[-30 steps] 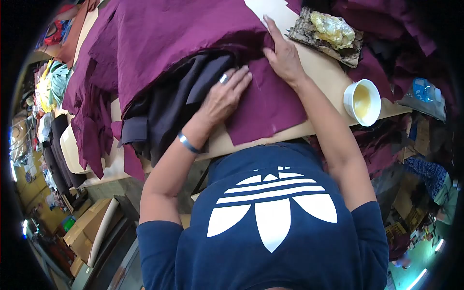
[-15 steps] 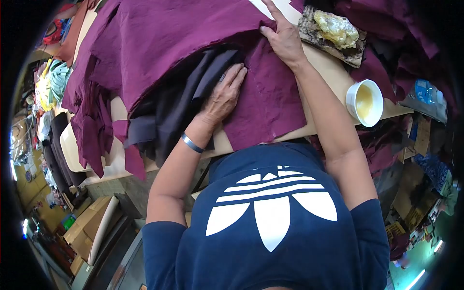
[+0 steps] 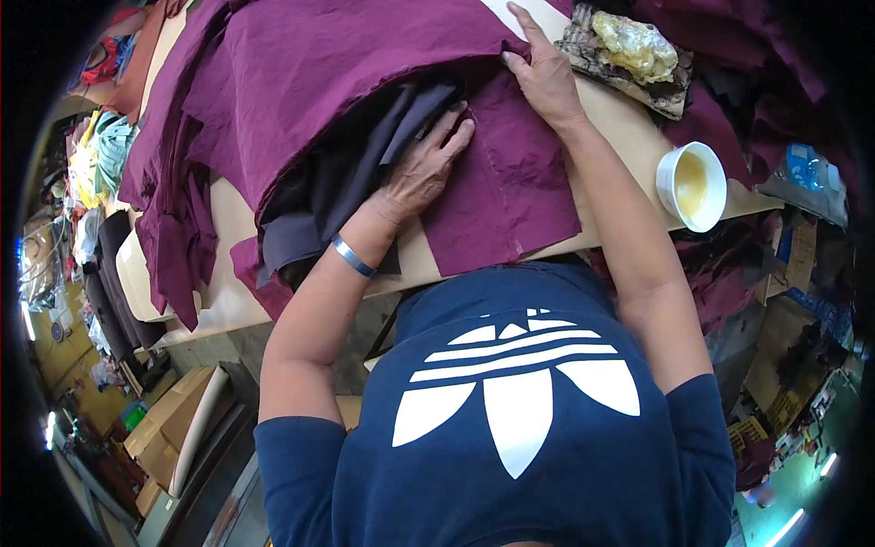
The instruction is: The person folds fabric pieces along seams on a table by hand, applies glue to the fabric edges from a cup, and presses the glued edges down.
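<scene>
Burgundy cloth [image 3: 319,55] lies over the tabletop, with its near edge lifted to show a dark lining [image 3: 319,173] bunched beneath. My left hand [image 3: 424,169], with a silver bracelet at the wrist, presses on the dark lining and a burgundy panel [image 3: 510,201]. Its fingers are stretched out and slightly apart, the tips partly hidden by the cloth. Farther right, my right hand [image 3: 550,84] rests at the corner of the burgundy cloth. The thumb touches the cloth edge and the index finger points away from me; the other fingers are mostly hidden.
A white bowl [image 3: 670,187] of yellowish paste stands right of my right forearm. Behind it, a crumpled yellowish clump [image 3: 638,50] sits on a worn, crusted block [image 3: 583,59]. More burgundy cloth and a plastic bag [image 3: 807,182] lie right. Cardboard boxes [image 3: 169,424] stand low left.
My left hand has shifted slightly right, its fingers spreading a little more over the cloth. The lifted edge and lining have moved right. My right hand has moved slightly right and toward me.
</scene>
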`<action>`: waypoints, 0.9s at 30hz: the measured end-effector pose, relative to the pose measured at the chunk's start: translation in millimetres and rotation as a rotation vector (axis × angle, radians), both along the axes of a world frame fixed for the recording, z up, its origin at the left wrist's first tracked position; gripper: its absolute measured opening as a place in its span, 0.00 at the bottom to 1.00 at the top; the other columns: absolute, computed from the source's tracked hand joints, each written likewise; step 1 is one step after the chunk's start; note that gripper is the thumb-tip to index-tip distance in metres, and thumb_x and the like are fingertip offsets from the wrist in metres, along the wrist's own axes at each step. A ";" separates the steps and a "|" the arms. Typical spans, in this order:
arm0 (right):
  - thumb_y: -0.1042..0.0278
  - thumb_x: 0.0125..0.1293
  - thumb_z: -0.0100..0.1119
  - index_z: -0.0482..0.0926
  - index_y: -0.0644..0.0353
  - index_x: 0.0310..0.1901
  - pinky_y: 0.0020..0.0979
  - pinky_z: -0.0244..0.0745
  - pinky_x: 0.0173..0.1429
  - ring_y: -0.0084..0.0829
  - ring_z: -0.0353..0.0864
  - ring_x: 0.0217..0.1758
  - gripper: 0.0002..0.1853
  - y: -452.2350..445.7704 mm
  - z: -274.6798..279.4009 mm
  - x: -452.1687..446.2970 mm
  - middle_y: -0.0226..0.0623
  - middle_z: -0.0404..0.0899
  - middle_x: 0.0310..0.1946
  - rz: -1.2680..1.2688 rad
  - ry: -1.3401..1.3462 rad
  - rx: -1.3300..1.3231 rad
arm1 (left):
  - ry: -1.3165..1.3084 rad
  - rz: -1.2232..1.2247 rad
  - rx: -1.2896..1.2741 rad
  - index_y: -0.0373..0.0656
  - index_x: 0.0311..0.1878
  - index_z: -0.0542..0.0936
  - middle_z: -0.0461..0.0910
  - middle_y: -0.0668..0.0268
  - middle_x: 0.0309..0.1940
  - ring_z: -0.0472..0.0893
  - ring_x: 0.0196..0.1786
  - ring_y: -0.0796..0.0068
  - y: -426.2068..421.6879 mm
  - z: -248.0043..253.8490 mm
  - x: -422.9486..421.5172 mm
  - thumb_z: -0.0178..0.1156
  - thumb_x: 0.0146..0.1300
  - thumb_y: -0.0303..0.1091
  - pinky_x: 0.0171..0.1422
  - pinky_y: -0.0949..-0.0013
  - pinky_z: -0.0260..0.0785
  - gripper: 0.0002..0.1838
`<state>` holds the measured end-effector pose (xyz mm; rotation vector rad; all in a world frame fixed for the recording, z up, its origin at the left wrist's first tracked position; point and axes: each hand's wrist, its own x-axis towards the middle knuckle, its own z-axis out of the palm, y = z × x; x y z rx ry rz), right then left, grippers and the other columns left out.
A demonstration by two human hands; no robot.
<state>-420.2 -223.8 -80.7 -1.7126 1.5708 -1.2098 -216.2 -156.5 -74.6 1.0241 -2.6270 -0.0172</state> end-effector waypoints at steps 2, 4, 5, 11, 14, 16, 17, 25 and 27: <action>0.76 0.54 0.58 0.56 0.60 0.68 0.34 0.60 0.68 0.44 0.66 0.65 0.37 3.3 11.2 -2.7 0.52 0.66 0.61 -0.012 -0.086 0.074 | 0.019 0.027 0.074 0.43 0.56 0.73 0.70 0.59 0.59 0.72 0.59 0.61 -1.8 7.2 -1.2 0.49 0.55 0.21 0.64 0.62 0.63 0.23; 0.75 0.54 0.59 0.53 0.61 0.69 0.34 0.58 0.69 0.43 0.64 0.67 0.40 3.9 13.1 -3.7 0.52 0.64 0.63 0.004 -0.063 0.081 | 0.066 0.063 0.147 0.43 0.56 0.73 0.70 0.59 0.59 0.72 0.58 0.60 -3.5 5.2 -1.1 0.48 0.56 0.21 0.64 0.62 0.64 0.22; 0.75 0.53 0.59 0.52 0.62 0.69 0.34 0.57 0.69 0.43 0.64 0.67 0.40 3.4 7.2 -4.3 0.52 0.63 0.64 0.025 0.004 0.050 | 0.103 0.085 0.183 0.44 0.56 0.73 0.69 0.59 0.59 0.72 0.58 0.60 -5.0 -4.3 -0.6 0.47 0.56 0.21 0.64 0.62 0.64 0.22; 0.77 0.53 0.57 0.52 0.57 0.70 0.36 0.63 0.65 0.52 0.69 0.61 0.41 7.1 9.8 4.6 0.58 0.68 0.58 0.091 0.039 -0.044 | 0.074 0.042 0.156 0.43 0.60 0.70 0.68 0.57 0.61 0.71 0.60 0.55 -5.4 -12.6 3.6 0.46 0.57 0.20 0.65 0.61 0.64 0.25; 0.78 0.53 0.55 0.52 0.56 0.70 0.37 0.68 0.60 0.56 0.73 0.53 0.40 9.1 4.9 3.6 0.60 0.71 0.52 0.083 0.085 -0.093 | 0.068 -0.004 0.088 0.41 0.59 0.71 0.68 0.57 0.60 0.70 0.60 0.57 -8.4 -14.5 2.2 0.46 0.56 0.21 0.66 0.61 0.62 0.25; 0.79 0.53 0.54 0.51 0.57 0.70 0.38 0.70 0.57 0.58 0.75 0.48 0.40 11.6 3.0 4.6 0.61 0.73 0.49 0.069 0.111 -0.095 | 0.021 -0.003 0.026 0.40 0.58 0.72 0.68 0.57 0.61 0.70 0.60 0.59 -7.0 -12.4 -0.6 0.47 0.54 0.21 0.66 0.62 0.61 0.25; 0.78 0.54 0.55 0.51 0.57 0.70 0.38 0.70 0.57 0.57 0.75 0.48 0.41 12.1 4.4 4.2 0.61 0.73 0.49 0.048 0.140 0.023 | -0.028 0.015 -0.002 0.40 0.58 0.72 0.67 0.58 0.61 0.70 0.61 0.59 -5.9 -6.2 -1.6 0.47 0.54 0.21 0.66 0.62 0.61 0.25; 0.80 0.52 0.58 0.65 0.60 0.63 0.35 0.72 0.51 0.39 0.75 0.44 0.33 70.7 22.2 22.2 0.42 0.75 0.48 0.200 0.355 -0.515 | 0.072 -0.040 0.274 0.35 0.51 0.73 0.70 0.52 0.57 0.70 0.59 0.51 -21.1 20.1 -1.9 0.46 0.52 0.16 0.64 0.59 0.63 0.21; 0.79 0.56 0.49 0.64 0.62 0.63 0.35 0.71 0.50 0.36 0.75 0.45 0.29 85.4 -1.7 29.0 0.39 0.77 0.41 0.306 0.365 -0.350 | 0.222 0.026 0.441 0.35 0.49 0.74 0.73 0.51 0.54 0.73 0.56 0.51 -30.1 28.6 0.1 0.45 0.53 0.15 0.62 0.60 0.65 0.19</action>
